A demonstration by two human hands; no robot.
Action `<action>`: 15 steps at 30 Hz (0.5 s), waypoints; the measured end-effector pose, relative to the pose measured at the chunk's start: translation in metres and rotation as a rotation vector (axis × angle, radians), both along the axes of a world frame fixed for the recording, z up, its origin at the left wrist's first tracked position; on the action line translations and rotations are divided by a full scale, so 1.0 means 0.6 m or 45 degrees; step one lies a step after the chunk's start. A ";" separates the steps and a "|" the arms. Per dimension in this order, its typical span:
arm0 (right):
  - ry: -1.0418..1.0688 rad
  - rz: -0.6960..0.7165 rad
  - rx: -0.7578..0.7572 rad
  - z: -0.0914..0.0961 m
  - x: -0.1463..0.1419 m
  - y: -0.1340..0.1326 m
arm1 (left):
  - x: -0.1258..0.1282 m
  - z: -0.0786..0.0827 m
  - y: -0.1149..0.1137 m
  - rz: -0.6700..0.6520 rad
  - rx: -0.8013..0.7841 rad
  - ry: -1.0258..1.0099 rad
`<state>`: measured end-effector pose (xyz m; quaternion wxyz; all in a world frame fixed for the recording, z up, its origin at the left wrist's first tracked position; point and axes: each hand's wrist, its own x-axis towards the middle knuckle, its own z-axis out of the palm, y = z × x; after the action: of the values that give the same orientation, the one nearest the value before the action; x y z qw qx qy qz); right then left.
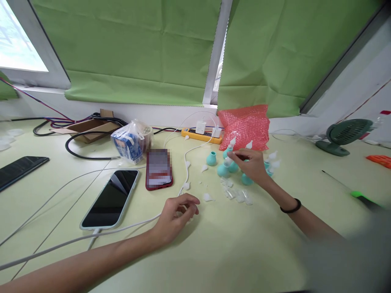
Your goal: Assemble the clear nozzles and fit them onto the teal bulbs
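My right hand (250,162) pinches a small translucent nozzle piece (227,161) at the mouth of a teal rubber bulb (223,170). Around it stand several more teal bulbs, one of them (211,158) apart on the left and another (247,179) below my wrist; some carry white pointed tips (233,141). Small clear plastic parts (240,196) lie in a heap just in front of the bulbs. My left hand (179,213) rests on the table with half-curled fingers, thumb and forefinger slightly apart; nothing shows between them. Close to its fingertips is a loose white tip (208,197).
Behind the bulbs lie a red bubble-wrap bag (244,126) and a yellow power strip (189,133). To the left are a red-cased phone (159,169), a charging phone (111,199), a bagged blue package (130,142) and cables (128,228). A green fan (345,136) stands right.
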<state>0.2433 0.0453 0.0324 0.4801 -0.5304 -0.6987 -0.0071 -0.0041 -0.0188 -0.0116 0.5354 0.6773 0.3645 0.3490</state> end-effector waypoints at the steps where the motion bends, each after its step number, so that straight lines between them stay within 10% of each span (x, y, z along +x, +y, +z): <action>1: -0.078 -0.011 0.004 -0.008 0.005 0.007 | 0.000 0.000 0.000 0.004 -0.005 0.003; 10: -0.288 -0.250 0.468 -0.019 0.004 -0.005 | -0.004 -0.002 0.005 0.154 -0.005 -0.178; 15: -0.666 0.281 0.455 -0.039 -0.059 -0.055 | -0.003 -0.001 0.006 0.238 0.098 -0.194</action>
<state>0.2078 0.0121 0.0092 0.3677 -0.3391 -0.8392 -0.2133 -0.0058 -0.0150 -0.0119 0.5003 0.6318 0.3705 0.4618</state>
